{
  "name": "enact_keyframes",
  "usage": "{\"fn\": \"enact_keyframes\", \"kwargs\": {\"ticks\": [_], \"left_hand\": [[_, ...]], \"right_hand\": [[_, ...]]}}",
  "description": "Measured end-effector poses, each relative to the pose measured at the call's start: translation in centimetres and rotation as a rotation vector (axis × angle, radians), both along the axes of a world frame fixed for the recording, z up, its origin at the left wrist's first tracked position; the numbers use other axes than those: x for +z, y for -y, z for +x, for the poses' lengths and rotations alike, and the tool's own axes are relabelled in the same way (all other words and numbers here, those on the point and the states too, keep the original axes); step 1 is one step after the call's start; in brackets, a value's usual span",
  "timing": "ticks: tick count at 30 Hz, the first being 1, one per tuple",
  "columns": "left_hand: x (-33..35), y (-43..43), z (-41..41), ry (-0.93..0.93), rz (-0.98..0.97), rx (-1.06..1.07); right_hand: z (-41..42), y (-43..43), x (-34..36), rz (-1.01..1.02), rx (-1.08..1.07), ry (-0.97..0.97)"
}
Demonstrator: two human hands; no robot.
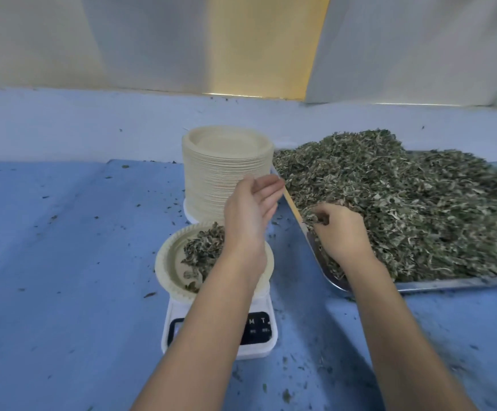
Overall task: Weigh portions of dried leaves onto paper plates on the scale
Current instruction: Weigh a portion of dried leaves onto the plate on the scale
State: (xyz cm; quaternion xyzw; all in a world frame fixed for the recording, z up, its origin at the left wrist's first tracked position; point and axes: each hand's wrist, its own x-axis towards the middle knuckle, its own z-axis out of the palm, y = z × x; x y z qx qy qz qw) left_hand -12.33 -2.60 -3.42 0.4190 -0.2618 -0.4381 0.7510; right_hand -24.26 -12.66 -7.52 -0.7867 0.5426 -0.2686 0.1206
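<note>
A plate (pixel 167 262) on the scale (pixel 220 336) is part-filled; leaves (pixel 404 203) are pinched by the right hand (pixel 339 232), the left hand (pixel 250 209) held wide, empty.

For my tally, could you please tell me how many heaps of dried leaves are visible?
2: a small heap on the scale's paper plate, a large heap in the metal tray.

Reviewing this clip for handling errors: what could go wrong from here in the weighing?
1. The left forearm crosses over the plate and hides most of the scale display; leaning on it could skew the reading.
2. The right hand pinches leaves at the tray edge; some may drop on the table in transfer.
3. The open left hand hovers beside the plate stack and might knock it.
</note>
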Motion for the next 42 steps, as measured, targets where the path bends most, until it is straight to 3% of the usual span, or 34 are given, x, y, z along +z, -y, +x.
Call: {"fn": "enact_keyframes", "kwargs": {"ticks": [5, 8, 15, 21, 25, 28, 30, 34, 37, 42], "left_hand": [[-0.6, 1.6, -1.8, -0.032, 0.056, -0.052], [-1.1, 1.8, -2.3, -0.031, 0.088, -0.064], [-2.0, 2.2, -2.9, 0.003, 0.147, -0.049], [-2.6, 3.8, -3.9, -0.064, 0.18, -0.107], [-2.9, 4.6, -4.6, -0.177, 0.184, -0.172], [-3.0, 4.7, -5.0, -0.257, 0.162, -0.194], [-2.7, 4.4, -5.0, -0.295, 0.143, -0.199], [-1.7, 3.7, -3.6, -0.362, 0.084, -0.192], [-0.4, 2.7, -1.9, -0.416, 0.018, -0.155], [1.2, 0.2, 1.4, -0.195, 0.011, 0.006]], "right_hand": [[-0.6, 0.9, -1.3, -0.028, 0.046, -0.344], [-0.6, 0.8, -1.3, 0.021, 0.027, -0.431], [-0.8, 0.5, -0.7, -0.022, -0.088, -0.147], [-1.8, 1.1, 0.5, 0.036, -0.122, 0.261], [-2.5, 1.1, 1.2, 0.21, -0.102, 0.625], [-2.5, 0.2, 2.0, 0.435, 0.025, 0.998], [-2.3, -0.3, 2.6, 0.544, 0.106, 1.117], [-1.2, -1.4, 3.9, 0.65, 0.272, 1.198], [0.4, -2.8, 4.6, 0.587, 0.396, 1.086], [4.6, -5.5, 5.1, 0.355, 0.448, 0.9]]}}
